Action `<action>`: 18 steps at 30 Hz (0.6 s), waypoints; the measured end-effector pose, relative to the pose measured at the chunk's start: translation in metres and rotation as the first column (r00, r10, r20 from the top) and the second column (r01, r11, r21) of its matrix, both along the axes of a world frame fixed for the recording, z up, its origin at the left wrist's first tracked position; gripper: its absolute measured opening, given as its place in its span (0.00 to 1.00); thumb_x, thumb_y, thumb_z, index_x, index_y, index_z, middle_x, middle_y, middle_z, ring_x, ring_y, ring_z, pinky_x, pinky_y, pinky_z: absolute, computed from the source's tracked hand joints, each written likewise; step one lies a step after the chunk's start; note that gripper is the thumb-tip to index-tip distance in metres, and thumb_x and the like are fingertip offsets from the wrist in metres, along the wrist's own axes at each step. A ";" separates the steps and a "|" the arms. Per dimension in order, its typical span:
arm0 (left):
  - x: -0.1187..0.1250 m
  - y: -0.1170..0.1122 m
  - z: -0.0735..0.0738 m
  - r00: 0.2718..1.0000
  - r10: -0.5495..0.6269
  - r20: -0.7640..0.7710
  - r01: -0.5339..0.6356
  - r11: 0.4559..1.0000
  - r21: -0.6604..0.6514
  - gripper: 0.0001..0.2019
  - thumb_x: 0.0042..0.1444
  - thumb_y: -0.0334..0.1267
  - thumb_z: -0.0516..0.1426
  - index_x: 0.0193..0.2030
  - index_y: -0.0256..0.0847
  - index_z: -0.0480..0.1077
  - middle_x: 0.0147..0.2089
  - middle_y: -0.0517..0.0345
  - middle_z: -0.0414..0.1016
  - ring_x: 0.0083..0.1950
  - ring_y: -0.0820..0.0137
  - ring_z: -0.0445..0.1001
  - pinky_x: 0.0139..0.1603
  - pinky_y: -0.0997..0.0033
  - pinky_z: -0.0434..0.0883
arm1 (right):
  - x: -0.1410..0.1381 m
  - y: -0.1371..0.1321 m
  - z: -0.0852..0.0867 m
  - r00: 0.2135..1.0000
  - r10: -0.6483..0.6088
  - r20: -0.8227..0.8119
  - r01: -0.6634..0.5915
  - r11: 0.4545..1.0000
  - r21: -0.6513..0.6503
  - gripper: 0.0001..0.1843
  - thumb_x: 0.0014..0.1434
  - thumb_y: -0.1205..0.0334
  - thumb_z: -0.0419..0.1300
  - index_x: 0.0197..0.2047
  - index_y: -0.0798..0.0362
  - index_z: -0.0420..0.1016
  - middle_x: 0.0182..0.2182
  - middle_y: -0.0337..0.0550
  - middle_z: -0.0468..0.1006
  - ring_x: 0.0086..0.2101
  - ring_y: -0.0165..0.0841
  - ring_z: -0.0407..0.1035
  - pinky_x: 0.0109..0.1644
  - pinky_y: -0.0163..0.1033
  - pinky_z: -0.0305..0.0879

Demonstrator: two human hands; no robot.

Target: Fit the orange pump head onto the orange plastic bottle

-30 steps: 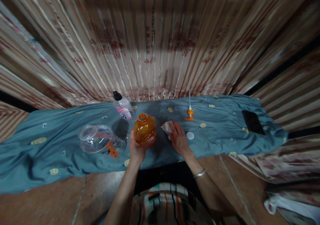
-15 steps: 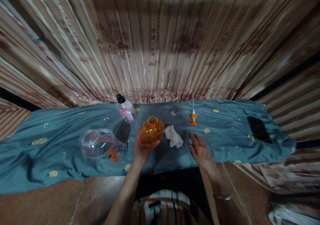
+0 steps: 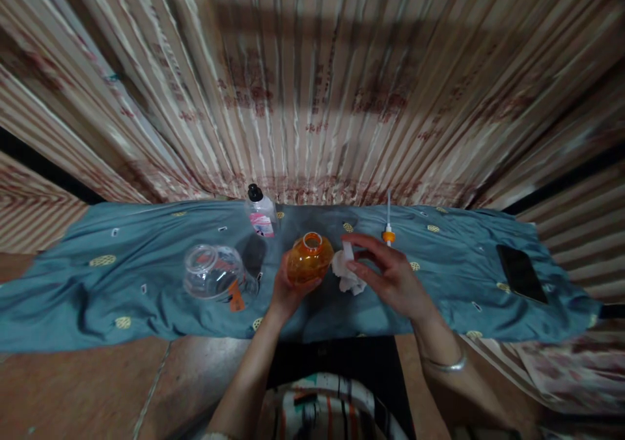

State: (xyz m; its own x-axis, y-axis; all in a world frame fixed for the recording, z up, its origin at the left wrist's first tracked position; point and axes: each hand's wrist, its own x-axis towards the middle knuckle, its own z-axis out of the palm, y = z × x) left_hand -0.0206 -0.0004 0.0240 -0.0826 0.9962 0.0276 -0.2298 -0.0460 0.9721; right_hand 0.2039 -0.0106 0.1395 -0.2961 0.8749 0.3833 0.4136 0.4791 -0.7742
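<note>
An orange see-through bottle (image 3: 308,264) with an open round neck is in my left hand (image 3: 288,295), whose fingers wrap its lower side. My right hand (image 3: 390,276) pinches a small white cap-like piece (image 3: 347,250) between thumb and fingers, just right of the bottle and apart from it. Under those fingertips lies a crumpled white tissue (image 3: 352,284), partly covered. An orange pump head (image 3: 388,236) with a pale tube pointing away lies behind my right hand, which hides its lower end.
A large clear plastic bottle (image 3: 215,272) with an orange label lies at the left. Behind it stands a clear bottle with a black cap (image 3: 261,215) and a pink label. A black phone (image 3: 521,274) lies far right on the teal cloth (image 3: 161,264). Striped curtains (image 3: 312,101) hang behind.
My right hand has lifted off the cloth and moved left towards the orange bottle, with the small white piece now showing in its fingers. The left hand keeps holding the bottle; the view has shifted slightly.
</note>
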 end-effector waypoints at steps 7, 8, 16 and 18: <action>0.001 -0.002 0.005 0.998 -0.040 0.042 0.040 0.999 0.021 0.42 0.38 0.41 0.79 0.62 0.44 0.72 0.59 0.48 0.84 0.60 0.50 0.83 0.63 0.49 0.79 | -0.035 0.033 0.062 0.951 0.255 0.173 -0.278 0.952 0.124 0.20 0.74 0.57 0.63 0.67 0.42 0.77 0.61 0.44 0.84 0.60 0.41 0.79 0.67 0.51 0.76; 0.001 -0.003 0.004 0.998 -0.048 0.049 0.047 0.999 0.024 0.42 0.39 0.40 0.79 0.63 0.44 0.72 0.60 0.48 0.84 0.60 0.50 0.83 0.63 0.48 0.79 | -0.034 0.034 0.062 0.949 0.264 0.172 -0.285 0.953 0.107 0.20 0.74 0.57 0.63 0.67 0.42 0.78 0.61 0.44 0.84 0.60 0.42 0.79 0.67 0.51 0.76; 0.003 -0.004 0.000 0.993 -0.117 0.022 0.116 0.991 0.060 0.24 0.66 0.42 0.67 0.66 0.42 0.72 0.64 0.46 0.78 0.60 0.55 0.80 0.61 0.44 0.79 | -0.028 0.043 0.056 0.930 0.272 -0.246 -0.318 0.932 -0.175 0.24 0.66 0.43 0.72 0.60 0.45 0.81 0.50 0.43 0.87 0.52 0.39 0.83 0.56 0.43 0.82; 0.005 -0.004 0.001 0.993 -0.118 0.006 0.118 0.991 0.058 0.22 0.68 0.44 0.65 0.66 0.42 0.72 0.64 0.46 0.77 0.59 0.56 0.80 0.59 0.45 0.80 | -0.039 0.048 0.061 0.904 0.316 -0.288 -0.375 0.909 -0.181 0.25 0.64 0.43 0.75 0.59 0.45 0.82 0.51 0.44 0.87 0.54 0.39 0.82 0.56 0.42 0.81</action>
